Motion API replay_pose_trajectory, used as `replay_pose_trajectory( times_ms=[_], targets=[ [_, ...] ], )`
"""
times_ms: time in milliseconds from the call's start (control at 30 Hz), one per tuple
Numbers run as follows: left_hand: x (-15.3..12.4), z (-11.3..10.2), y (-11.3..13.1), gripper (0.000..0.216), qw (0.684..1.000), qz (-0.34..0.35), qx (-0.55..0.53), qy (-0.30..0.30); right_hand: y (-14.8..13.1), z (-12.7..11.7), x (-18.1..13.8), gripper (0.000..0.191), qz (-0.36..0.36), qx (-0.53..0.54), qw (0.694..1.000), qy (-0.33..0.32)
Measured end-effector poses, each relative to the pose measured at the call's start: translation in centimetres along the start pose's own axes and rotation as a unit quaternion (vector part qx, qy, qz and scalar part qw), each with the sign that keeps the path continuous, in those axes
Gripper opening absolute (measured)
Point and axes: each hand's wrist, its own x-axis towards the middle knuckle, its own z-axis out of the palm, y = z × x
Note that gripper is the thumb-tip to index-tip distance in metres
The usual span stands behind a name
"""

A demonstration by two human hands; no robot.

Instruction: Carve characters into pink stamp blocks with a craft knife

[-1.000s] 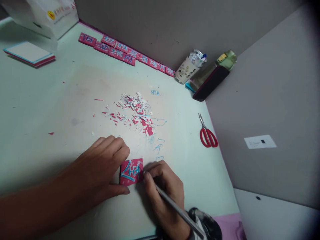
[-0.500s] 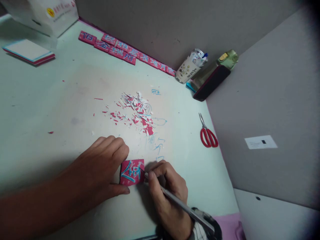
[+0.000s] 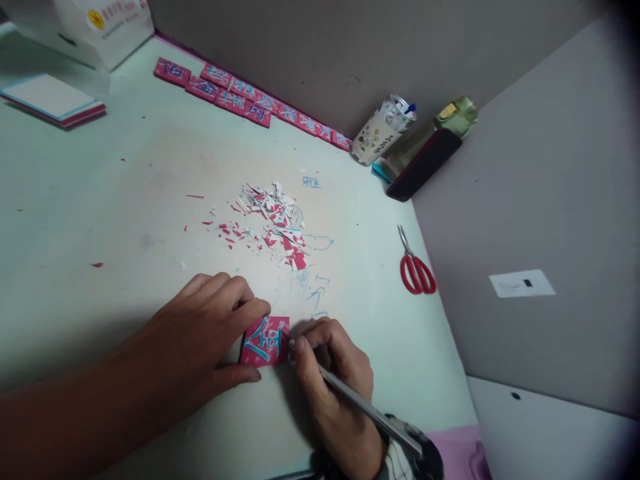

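Note:
A small red square piece point(image 3: 265, 343) with a blue-and-white character lies on the table in front of me. My left hand point(image 3: 223, 327) grips its left side, thumb along the near edge and index finger on the far edge. In my right hand point(image 3: 340, 383) is a slim silver craft knife point(image 3: 367, 412), held like a pen. Its dark pointed tip meets the right part of the red piece, at the character's strokes. Beyond my hands lies a heap of red and white scraps point(image 3: 275, 213).
Red character tiles point(image 3: 257, 113) line the back edge. Red-handled scissors point(image 3: 417, 273) lie on the right, below a dark phone-like slab point(image 3: 425, 167), a green bottle point(image 3: 457, 117) and a can point(image 3: 375, 137). Stacked cards point(image 3: 53, 100) and a white box point(image 3: 107, 37) are at left.
My left index finger has stretched forward onto the far edge of the red piece. The knife tip has stayed nearly in place, and the view has shifted slightly.

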Motion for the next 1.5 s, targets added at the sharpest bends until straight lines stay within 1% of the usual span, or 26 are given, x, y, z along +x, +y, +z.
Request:
replay_pose_trajectory(
  times_ms=[200, 333, 467, 767, 900, 1033, 1167, 1333, 1500],
  targets=[
    [0.01, -0.03, 0.13, 0.033, 1.0, 0.001, -0.018, 0.0, -0.07, 0.03, 0.05, 0.022, 0.007, -0.005, 1.0, 0.0],
    [0.02, -0.05, 0.15, 0.026, 1.0, 0.002, -0.022, 0.0, -0.19, 0.0, 0.03, 0.023, 0.013, -0.004, 1.0, -0.014],
    [-0.05, -0.04, 0.15, 0.02, 0.999, 0.011, -0.039, 0.014, -0.15, -0.17, 0.02, 0.025, 0.021, -0.006, 0.999, -0.033],
    [-0.18, 0.12, 0.03, 0.016, 0.998, 0.006, -0.052, 0.024, -0.36, -0.42, 0.07, 0.024, 0.02, -0.006, 0.999, -0.049],
    [-0.16, 0.26, -0.36, 0.019, 0.998, 0.028, -0.057, 0.012, -0.28, -0.45, 0.07, 0.023, 0.019, -0.007, 0.998, -0.055],
    [-0.11, 0.21, -0.29, 0.015, 0.999, 0.018, -0.042, 0.022, -0.24, -0.48, 0.07, 0.024, 0.018, -0.008, 0.998, -0.055],
    [-0.17, 0.23, -0.37, 0.016, 0.998, 0.027, -0.051, 0.023, -0.14, -0.5, -0.05, 0.024, 0.016, -0.002, 0.998, -0.058],
    [-0.23, 0.37, -0.5, 0.019, 0.998, 0.034, -0.051, 0.031, -0.2, -0.57, -0.05, 0.024, 0.03, 0.007, 0.998, -0.063],
    [-0.09, 0.31, -0.37, 0.016, 0.998, 0.03, -0.051, 0.032, -0.47, -0.51, 0.15, 0.027, 0.045, 0.023, 0.997, -0.058]
  ],
)
